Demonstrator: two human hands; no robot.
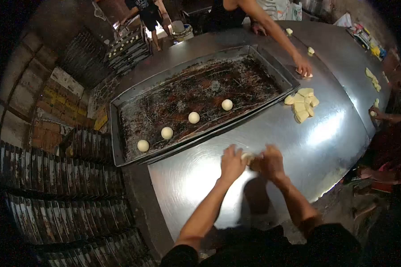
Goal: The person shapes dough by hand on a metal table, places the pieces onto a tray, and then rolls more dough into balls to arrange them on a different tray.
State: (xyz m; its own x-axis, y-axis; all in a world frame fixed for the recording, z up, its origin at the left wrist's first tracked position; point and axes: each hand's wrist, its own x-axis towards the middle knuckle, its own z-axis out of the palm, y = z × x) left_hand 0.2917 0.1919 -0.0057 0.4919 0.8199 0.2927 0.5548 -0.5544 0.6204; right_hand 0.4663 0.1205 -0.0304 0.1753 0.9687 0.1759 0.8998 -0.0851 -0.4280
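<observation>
Above the shiny metal table [200,187], my left hand [232,164] and my right hand [270,163] are close together with fingers curled. A small pale piece of dough [247,157] shows between them, gripped from both sides. Motion blurs my fingers, the right ones most. Beyond my hands lies a large dark baking tray [182,149]. Several round dough balls [194,117] sit in a row along its near side. To the right of the tray, a pile of cut dough pieces [304,103] rests on the table.
Across the table, a co-worker's hand [304,66] touches a flat dough piece. Another person's hand [383,116] is at the right edge, near dough strips [372,80]. Stacked metal trays [62,169] fill the left side. A person stands at the back near a bucket [182,32].
</observation>
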